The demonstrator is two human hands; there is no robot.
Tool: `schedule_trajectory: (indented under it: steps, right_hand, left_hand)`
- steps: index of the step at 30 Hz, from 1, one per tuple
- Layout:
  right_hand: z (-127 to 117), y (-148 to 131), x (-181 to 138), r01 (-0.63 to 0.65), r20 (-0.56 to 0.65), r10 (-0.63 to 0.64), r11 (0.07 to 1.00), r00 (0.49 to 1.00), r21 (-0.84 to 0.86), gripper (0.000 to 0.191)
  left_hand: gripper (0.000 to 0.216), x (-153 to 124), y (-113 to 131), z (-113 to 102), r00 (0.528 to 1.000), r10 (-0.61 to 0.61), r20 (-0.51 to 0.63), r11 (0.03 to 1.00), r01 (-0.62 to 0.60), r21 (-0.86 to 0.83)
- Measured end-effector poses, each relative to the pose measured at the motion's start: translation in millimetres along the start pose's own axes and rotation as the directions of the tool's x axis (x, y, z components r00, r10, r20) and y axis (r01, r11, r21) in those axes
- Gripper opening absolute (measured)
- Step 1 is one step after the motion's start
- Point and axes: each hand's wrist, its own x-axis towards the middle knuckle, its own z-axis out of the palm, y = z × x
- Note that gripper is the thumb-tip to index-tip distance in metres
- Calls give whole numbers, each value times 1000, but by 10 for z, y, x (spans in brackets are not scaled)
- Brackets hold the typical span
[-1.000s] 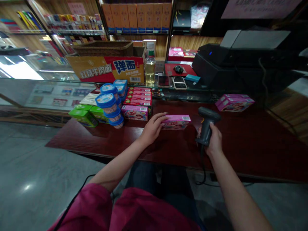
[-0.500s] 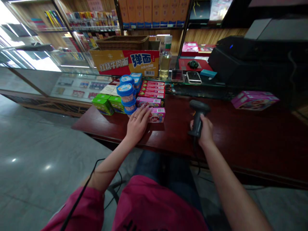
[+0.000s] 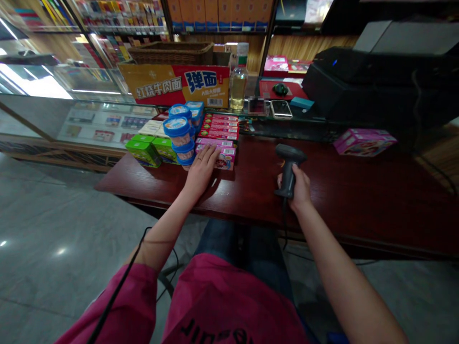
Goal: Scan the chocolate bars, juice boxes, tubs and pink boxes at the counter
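Stock, gathered: one pink box (image 3: 225, 163), under the fingers of the left hand (image 3: 201, 168) and showing to their right, close against the row behind. Red boxes (image 3: 220, 128) beyond that hand; stacked blue-lidded tubs (image 3: 178, 129) just ahead and left of it; green boxes (image 3: 144, 151) farther left.

Stock, apart: purple-pink boxes (image 3: 365, 143), beyond the right hand (image 3: 300, 187) and well to its right, touched by neither hand.

Progress, in my judgement: the group ahead of the left hand looks nearly made up, its front box in place or almost; whether the boxes apart count as done or left, I cannot tell.

Left hand: palm down, fingers forward, forearm slanting in across the tabletop (image 3: 251, 191) edge. Thumb hidden — grip or mere rest, cannot tell.

Right hand: wrapped round the handle of a handheld scanner (image 3: 288, 167) — head uppermost, cord hanging beneath; forearm angled inward.
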Motion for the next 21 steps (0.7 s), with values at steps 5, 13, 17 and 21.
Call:
schedule_trajectory:
  steps: [5,13,17,21]
  right_hand:
    - [-373,-137,183,-21,-83,23,1000,996,20,46]
    - [-1346,-548,768,129,-360,-132,991,923,-31,40]
    - [-1847,-703,1030,181,-416,-193,981,889,-68,42]
    - [-2173,-772,1198,217,-452,-214,975,866,-45,44]
  left_hand:
    - [59,-22,3,13,1000,17,-2,999,-17,-36]
    - [79,404,1135,608,923,383,-40,882,-378,-280]
    - [83,936,1885,1328,896,438,71,816,-363,-450]
    - [86,1519,2462,2011,918,359,169,802,-211,-558]
